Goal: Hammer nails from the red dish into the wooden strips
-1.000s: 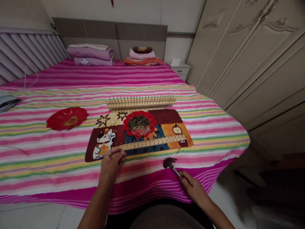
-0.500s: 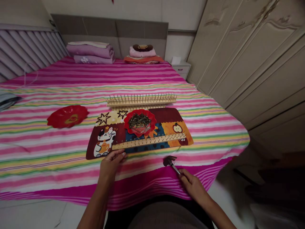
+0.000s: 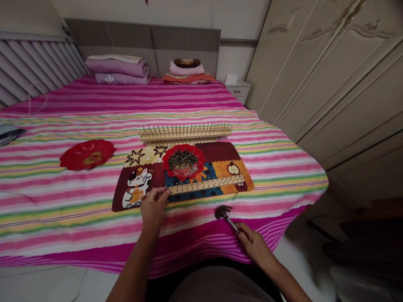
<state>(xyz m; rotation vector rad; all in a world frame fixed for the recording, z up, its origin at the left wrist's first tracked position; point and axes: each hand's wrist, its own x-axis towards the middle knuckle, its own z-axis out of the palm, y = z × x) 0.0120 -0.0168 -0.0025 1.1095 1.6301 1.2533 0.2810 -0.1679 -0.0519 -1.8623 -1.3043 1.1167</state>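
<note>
My left hand (image 3: 155, 206) is over the left end of a wooden strip (image 3: 204, 184), thumb and fingers pinched together. Whatever may be between them is too small to make out. A row of nails stands up from the strip, which lies across the front of a patterned mat (image 3: 243, 154). On the mat behind it, a red scalloped dish (image 3: 168, 168) holds a heap of loose nails (image 3: 183, 159). Lower right, my right hand (image 3: 254, 244) grips the handle of a hammer (image 3: 231, 222), its dark head resting on or just above the bedspread.
More wooden strips (image 3: 185, 136) with upright nails lie beyond the mat. An upturned or empty-looking red scalloped dish (image 3: 88, 155) sits to the left on the striped bedspread (image 3: 63, 201). Folded bedding (image 3: 119, 69) is by the headboard; a wardrobe (image 3: 330, 71) stands at right.
My left hand has moved up and right from below the strip's left end to over it, fingers now pinched. The right hand and hammer stay nearly still.
</note>
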